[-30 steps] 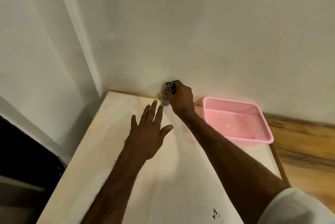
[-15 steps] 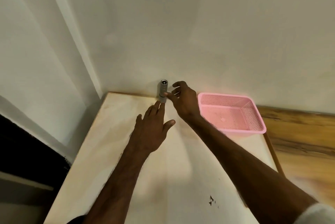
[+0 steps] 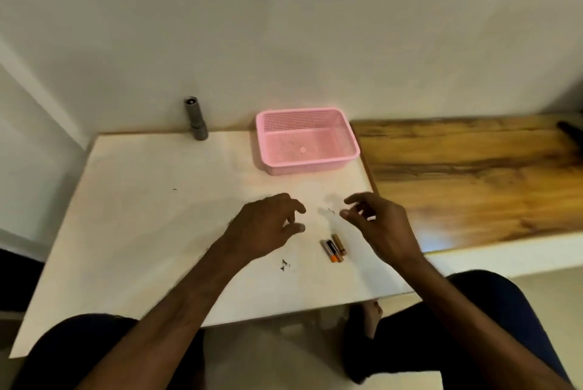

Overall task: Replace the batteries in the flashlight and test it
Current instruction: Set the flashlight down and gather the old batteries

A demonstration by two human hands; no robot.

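Pulled back off the flashlight [image 3: 195,119]; left hand [image 3: 268,228] and right hand [image 3: 378,225] loose, empty. Batteries [image 3: 333,247] just behind my fingers [image 3: 295,228]: I'd pinch one at a time.

Your left hand [image 3: 268,228] hangs just left of the batteries [image 3: 333,247] and a little beyond them. It is palm down with loosely curled fingers, the thumb tip points toward them, and it holds nothing. Your right hand [image 3: 378,225] hangs just right of the batteries and slightly beyond, knuckles up, its bent fingers reaching in toward the left hand. It is also empty, and its fingertips are blurred. Neither hand touches the batteries. Your bare left forearm [image 3: 176,304] runs in from the near left of the batteries and your bare right forearm [image 3: 457,304] from the near right, so the two converge on them.
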